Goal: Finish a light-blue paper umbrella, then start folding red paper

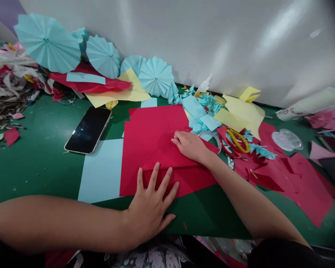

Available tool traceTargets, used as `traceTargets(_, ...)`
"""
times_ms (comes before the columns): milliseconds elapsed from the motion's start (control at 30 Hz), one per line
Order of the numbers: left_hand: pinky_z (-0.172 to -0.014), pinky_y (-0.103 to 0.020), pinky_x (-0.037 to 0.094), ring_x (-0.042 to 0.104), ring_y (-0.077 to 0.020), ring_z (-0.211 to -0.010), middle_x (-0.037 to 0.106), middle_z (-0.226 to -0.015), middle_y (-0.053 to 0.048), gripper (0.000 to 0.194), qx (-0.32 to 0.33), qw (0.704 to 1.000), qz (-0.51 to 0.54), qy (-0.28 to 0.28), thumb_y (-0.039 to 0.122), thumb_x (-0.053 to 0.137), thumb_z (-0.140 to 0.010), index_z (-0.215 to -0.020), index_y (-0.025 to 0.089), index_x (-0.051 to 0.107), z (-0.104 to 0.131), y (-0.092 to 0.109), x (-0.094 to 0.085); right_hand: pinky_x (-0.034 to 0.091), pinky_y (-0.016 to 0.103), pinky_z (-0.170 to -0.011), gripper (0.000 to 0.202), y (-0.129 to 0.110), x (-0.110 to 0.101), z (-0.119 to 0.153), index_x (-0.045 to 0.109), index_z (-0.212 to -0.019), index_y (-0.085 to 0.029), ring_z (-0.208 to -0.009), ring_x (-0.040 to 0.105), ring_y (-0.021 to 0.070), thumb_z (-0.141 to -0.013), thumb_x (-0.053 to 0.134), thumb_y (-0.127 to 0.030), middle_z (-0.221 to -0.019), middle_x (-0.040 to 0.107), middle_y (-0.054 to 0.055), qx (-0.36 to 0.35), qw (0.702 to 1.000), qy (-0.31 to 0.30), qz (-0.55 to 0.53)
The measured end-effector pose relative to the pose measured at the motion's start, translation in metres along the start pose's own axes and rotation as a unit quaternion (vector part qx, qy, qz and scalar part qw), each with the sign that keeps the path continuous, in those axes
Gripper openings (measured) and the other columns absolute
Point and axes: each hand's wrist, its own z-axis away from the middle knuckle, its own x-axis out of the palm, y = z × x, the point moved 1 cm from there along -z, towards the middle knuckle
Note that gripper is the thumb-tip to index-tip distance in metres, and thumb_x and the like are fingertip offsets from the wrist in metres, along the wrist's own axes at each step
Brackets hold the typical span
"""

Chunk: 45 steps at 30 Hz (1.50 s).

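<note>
Red paper sheets (145,137) lie on the green table in front of me, one of them folded over at the right with a crease near my fingers. My left hand (153,203) is spread, its fingertips resting on the lower edge of the folded red paper. On the upper part of the fold, my right hand (189,145) is curled closed against the paper; whether it pinches the paper's edge is hidden. A light blue sheet (102,171) sticks out from beneath the red paper on the left.
A phone (88,130) lies left of the red paper. Blue pleated rosettes (48,42) lean on the wall behind. Yellow-handled scissors (238,140), a tape roll (219,143), blue and yellow scraps and red offcuts (304,182) are at the right. Ribbons (5,83) pile up far left.
</note>
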Motion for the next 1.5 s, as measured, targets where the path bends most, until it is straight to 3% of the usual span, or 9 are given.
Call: traceTargets(1500, -0.09, -0.076, 0.017, 0.014, -0.0467, -0.13, 0.025, -0.145, -0.014, 0.061, 0.009, 1.0, -0.004, -0.004, 0.054, 0.026, -0.086, -0.139, 0.023, 0.028, 0.0029, 0.0003, -0.0003, 0.031, 0.027, -0.064, 0.018, -0.0022, -0.0063, -0.0003, 0.049, -0.077, -0.017, -0.073, 0.054, 0.0166, -0.089, 0.037, -0.023, -0.08, 0.061, 0.006, -0.017, 1.0, -0.022, -0.013)
